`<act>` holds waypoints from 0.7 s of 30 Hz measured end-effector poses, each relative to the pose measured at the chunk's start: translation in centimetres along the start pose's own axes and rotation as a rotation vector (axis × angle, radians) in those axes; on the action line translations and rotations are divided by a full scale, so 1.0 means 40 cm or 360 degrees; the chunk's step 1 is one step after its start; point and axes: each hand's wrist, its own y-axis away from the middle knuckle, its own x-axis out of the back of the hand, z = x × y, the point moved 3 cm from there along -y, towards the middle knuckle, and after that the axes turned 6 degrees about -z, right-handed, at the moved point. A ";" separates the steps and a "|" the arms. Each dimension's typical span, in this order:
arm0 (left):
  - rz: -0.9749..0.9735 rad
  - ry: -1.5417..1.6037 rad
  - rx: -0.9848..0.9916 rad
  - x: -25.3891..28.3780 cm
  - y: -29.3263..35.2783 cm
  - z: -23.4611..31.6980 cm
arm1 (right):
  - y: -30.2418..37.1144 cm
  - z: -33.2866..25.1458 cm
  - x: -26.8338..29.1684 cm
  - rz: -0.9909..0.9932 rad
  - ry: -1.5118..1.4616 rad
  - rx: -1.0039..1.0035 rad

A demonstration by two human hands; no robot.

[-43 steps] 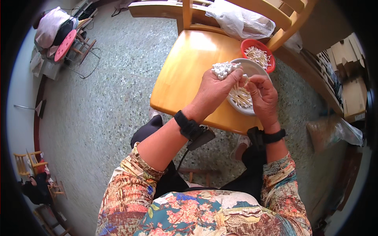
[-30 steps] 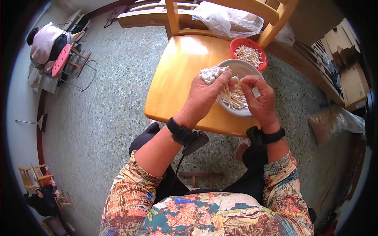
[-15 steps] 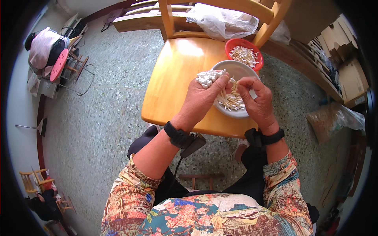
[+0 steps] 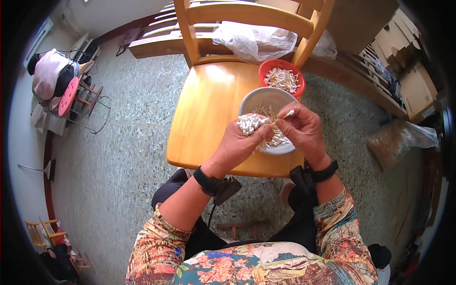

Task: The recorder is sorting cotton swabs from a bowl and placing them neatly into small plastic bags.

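Premises: apparently a domestic room

Terrazzo-type floor (image 4: 118,156); ladder-back chair (image 4: 204,114) at twelve o'clock, simpler wooden chair (image 4: 33,233) at eight, pink perforated stool (image 4: 69,97) between nine and ten, cardboard box (image 4: 417,92) between two and three.

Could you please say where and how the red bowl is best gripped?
I'd pinch the red bowl by its right rim, coming from the right: that edge looks free, while the grey bowl crowds its near side and the chair backrest stands behind.
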 end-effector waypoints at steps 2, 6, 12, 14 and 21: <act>0.0003 0.0054 0.0044 -0.006 0.000 0.004 | 0.000 0.000 0.002 -0.0037 0.0044 0.0076; -0.0015 0.0119 0.0081 -0.008 0.004 -0.002 | 0.008 -0.003 -0.005 0.0057 -0.0151 -0.0007; 0.0039 0.0195 0.0100 -0.003 0.002 -0.015 | 0.008 0.001 0.017 0.0167 0.0050 0.0091; 0.0119 0.0075 0.0063 0.014 -0.004 -0.006 | 0.009 0.011 0.039 0.0211 -0.0033 -0.0055; 0.0129 0.0188 0.0178 0.002 0.003 0.013 | 0.003 0.014 0.004 0.0124 -0.0096 -0.0161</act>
